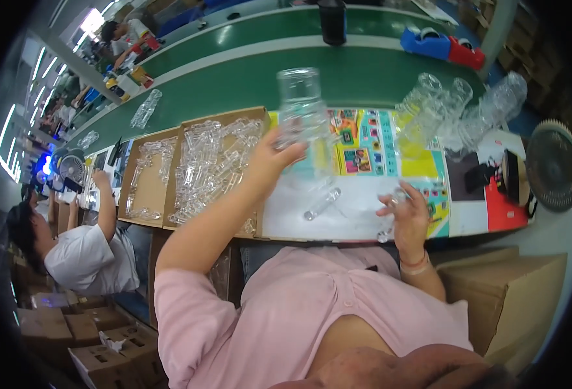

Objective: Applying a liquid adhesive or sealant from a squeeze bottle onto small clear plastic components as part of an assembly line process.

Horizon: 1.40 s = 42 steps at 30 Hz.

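Note:
My left hand (279, 154) is closed round the lower part of a clear plastic, bottle-like container (300, 97), held upright above the printed sheets (354, 139). Its lower end is blurred. At the right, my right hand (410, 217) has its fingers curled round a small clear plastic piece (399, 196), whose exact shape I cannot make out. Between the hands a short clear plastic tube (323, 203) lies on the white part of the work surface. Just beside my right hand, near the table's front edge, rests another small clear piece (384, 235).
Left of me, cardboard trays (181, 139) hold many clear plastic parts. Clear containers (458, 110) stand clustered at the right, by a fan (552, 165). A tape dispenser (441, 47) and a black bin (333, 23) are farther back. A co-worker (88, 259) sits at the left.

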### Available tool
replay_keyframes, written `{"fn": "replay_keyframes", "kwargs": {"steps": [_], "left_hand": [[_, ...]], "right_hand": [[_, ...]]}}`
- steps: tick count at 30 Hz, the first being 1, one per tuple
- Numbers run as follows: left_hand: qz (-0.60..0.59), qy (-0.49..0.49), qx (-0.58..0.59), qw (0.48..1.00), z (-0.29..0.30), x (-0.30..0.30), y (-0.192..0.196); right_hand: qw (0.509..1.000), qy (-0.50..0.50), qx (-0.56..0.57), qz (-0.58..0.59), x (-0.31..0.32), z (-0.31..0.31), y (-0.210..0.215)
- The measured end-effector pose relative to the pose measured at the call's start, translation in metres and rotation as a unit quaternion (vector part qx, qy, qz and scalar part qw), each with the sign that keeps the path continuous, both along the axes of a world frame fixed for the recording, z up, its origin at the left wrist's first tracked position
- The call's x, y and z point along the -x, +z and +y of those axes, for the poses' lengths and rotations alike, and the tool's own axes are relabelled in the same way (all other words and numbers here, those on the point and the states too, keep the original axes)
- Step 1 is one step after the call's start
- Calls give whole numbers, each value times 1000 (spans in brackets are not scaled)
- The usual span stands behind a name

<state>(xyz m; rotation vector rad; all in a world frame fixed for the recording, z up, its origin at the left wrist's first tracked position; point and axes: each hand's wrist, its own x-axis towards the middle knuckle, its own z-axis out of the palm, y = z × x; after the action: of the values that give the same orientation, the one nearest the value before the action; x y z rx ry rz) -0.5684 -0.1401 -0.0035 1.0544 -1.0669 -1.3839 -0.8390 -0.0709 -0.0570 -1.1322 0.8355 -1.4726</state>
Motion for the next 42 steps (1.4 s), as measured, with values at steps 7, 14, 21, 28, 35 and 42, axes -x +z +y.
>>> {"fn": "replay_keyframes", "kwargs": {"steps": [7, 14, 21, 28, 35, 42], "left_hand": [[156, 106, 60, 980, 127, -4, 1], [145, 120, 106, 976, 151, -7, 5], [132, 100, 109, 980, 161, -12, -1], [127, 93, 114, 981, 159, -11, -2], [206, 3, 37, 978, 142, -25, -9], [-155, -170, 397, 889, 151, -18, 0]], "right_hand": [[959, 272, 28, -77, -68, -7, 34], [945, 322, 32, -37, -91, 19, 36], [970, 241, 46, 0, -95, 34, 43], [964, 154, 143, 160, -96, 35, 45], [898, 184, 240, 319, -85, 17, 55], [918, 363, 150, -59, -102, 35, 51]]}}
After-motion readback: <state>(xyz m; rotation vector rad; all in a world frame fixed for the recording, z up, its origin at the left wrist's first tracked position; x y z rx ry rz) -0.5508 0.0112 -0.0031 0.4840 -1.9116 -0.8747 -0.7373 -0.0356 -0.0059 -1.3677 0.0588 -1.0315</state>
